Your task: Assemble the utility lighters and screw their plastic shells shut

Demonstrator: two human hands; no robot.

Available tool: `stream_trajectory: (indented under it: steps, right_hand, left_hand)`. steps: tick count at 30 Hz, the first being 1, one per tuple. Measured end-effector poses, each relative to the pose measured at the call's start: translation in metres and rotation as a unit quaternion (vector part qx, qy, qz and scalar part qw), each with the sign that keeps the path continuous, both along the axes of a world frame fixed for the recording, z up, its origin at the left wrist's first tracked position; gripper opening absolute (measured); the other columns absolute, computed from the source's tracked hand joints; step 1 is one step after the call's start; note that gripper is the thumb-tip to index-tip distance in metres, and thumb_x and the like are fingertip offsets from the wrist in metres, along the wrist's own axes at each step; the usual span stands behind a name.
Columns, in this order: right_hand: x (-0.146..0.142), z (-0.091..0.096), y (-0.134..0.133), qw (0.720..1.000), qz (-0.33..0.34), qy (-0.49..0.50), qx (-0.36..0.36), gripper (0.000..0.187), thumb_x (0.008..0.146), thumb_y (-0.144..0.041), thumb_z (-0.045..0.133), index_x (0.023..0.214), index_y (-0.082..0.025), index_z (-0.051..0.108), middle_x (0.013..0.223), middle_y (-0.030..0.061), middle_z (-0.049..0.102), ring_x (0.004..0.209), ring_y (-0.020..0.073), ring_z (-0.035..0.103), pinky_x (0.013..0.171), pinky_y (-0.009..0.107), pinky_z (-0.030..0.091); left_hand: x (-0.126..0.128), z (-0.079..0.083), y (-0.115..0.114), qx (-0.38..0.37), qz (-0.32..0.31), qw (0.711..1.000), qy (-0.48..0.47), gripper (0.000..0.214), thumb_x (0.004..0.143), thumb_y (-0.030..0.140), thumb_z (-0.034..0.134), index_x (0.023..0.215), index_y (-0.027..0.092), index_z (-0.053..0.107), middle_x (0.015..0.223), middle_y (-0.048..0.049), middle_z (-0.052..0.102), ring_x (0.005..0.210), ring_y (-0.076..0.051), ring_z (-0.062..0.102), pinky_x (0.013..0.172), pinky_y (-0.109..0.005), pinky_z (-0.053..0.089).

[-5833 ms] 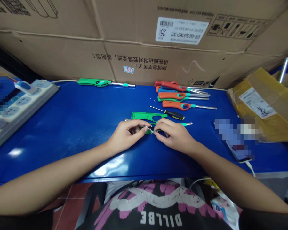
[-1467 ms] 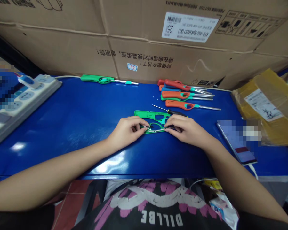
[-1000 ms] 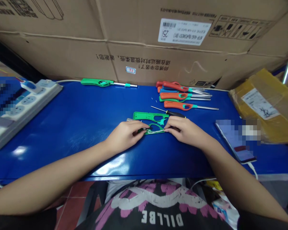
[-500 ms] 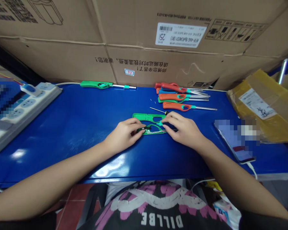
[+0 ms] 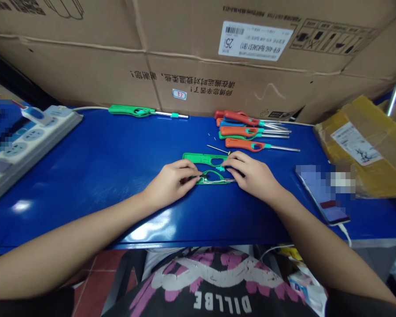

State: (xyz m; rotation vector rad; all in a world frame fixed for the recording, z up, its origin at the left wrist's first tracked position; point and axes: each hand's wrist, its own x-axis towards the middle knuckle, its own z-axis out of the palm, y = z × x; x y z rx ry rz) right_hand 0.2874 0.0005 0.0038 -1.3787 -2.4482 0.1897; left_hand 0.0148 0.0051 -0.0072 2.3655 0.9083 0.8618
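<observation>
An opened long-nosed lighter lies before me in two green shell halves. My left hand (image 5: 173, 182) is closed around the left end of the lower half (image 5: 214, 182), where a small black part (image 5: 204, 176) shows by the fingertips. A thin wire runs along that half, beside its finger loop. Between thumb and fingers of my right hand (image 5: 255, 176) is a small teal trigger (image 5: 219, 168), held just above the loop. The upper half (image 5: 196, 158) rests behind, its right end partly covered by my right fingers. A thin screwdriver (image 5: 218, 149) lies beyond it.
Several assembled lighters (image 5: 239, 131) lie in a group at the back, and a green lighter (image 5: 132, 111) at the back left. A power strip (image 5: 29, 141) is at left. A phone (image 5: 321, 193) and a taped parcel (image 5: 366, 145) are at right. A large carton (image 5: 185, 61) stands behind.
The camera view has shifted slightly. Both hands stay nearly in place; the teal trigger remains in my right fingers, close to the lower half.
</observation>
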Motion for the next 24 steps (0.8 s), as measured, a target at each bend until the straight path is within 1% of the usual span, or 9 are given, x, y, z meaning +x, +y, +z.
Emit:
stream_trajectory:
  steps: [4,7,11,15,17,21,24]
  right_hand:
    - [0.0025,-0.0001,0.0013,1.000,0.003,0.012,-0.014,0.019,0.097,-0.016,0.053,0.110,-0.025,0.063,0.117,0.0036,0.070,0.105,0.0215,0.068,0.074,0.030,0.051]
    - [0.0052,0.0000,0.0027,1.000,0.002,0.016,-0.019,0.017,0.096,-0.016,0.055,0.109,-0.025,0.062,0.112,0.0040,0.072,0.100,0.0212,0.068,0.073,0.030,0.050]
    - [0.0071,0.0015,0.0027,0.999,0.009,0.015,-0.028,0.018,0.096,-0.017,0.055,0.112,-0.025,0.060,0.112,0.0040,0.073,0.093,0.0199,0.068,0.072,0.030,0.049]
    - [0.0081,0.0049,0.0003,0.997,0.025,0.047,-0.057,0.018,0.098,-0.020,0.053,0.114,-0.026,0.061,0.114,0.0042,0.072,0.088,0.0177,0.067,0.070,0.029,0.048]
    - [0.0087,0.0053,-0.0007,0.995,0.032,0.055,-0.075,0.018,0.099,-0.020,0.052,0.112,-0.026,0.062,0.113,0.0044,0.072,0.088,0.0179,0.067,0.069,0.029,0.047]
    - [0.0096,0.0018,0.0002,0.992,0.036,0.058,-0.102,0.019,0.098,-0.019,0.051,0.108,-0.025,0.065,0.111,0.0038,0.073,0.094,0.0193,0.067,0.076,0.031,0.049]
    - [0.0096,-0.0001,0.0016,0.991,0.014,0.075,-0.109,0.019,0.097,-0.019,0.051,0.106,-0.024,0.067,0.108,0.0035,0.072,0.087,0.0176,0.066,0.074,0.030,0.048]
  left_hand:
    - [0.0011,-0.0004,-0.0005,-0.027,0.011,0.999,-0.023,0.014,0.093,0.018,0.066,0.099,0.016,0.078,0.097,-0.0067,0.073,0.068,-0.009,0.063,0.060,-0.021,0.052]
    - [0.0018,-0.0009,-0.0005,-0.047,0.013,0.998,-0.043,0.011,0.090,0.019,0.069,0.095,0.016,0.079,0.095,-0.0058,0.073,0.060,-0.007,0.058,0.055,-0.019,0.048]
    - [0.0021,-0.0002,-0.0005,-0.071,0.017,0.996,-0.058,0.010,0.089,0.022,0.072,0.093,0.017,0.080,0.095,-0.0063,0.074,0.060,-0.007,0.060,0.053,-0.019,0.047]
    - [0.0017,0.0016,-0.0005,-0.084,0.015,0.994,-0.063,0.010,0.088,0.023,0.073,0.091,0.017,0.080,0.093,-0.0064,0.074,0.059,-0.007,0.059,0.051,-0.019,0.046]
    - [0.0013,0.0021,-0.0004,-0.083,0.013,0.995,-0.058,0.011,0.088,0.024,0.073,0.091,0.017,0.080,0.093,-0.0067,0.074,0.060,-0.008,0.060,0.051,-0.019,0.046]
    - [0.0008,0.0015,0.0000,-0.069,0.005,0.997,-0.044,0.012,0.089,0.023,0.071,0.093,0.017,0.080,0.095,-0.0074,0.074,0.062,-0.009,0.062,0.054,-0.020,0.048]
    - [0.0011,0.0007,0.0002,-0.054,-0.001,0.998,-0.039,0.012,0.089,0.021,0.070,0.094,0.016,0.080,0.095,-0.0070,0.074,0.063,-0.009,0.062,0.055,-0.020,0.048]
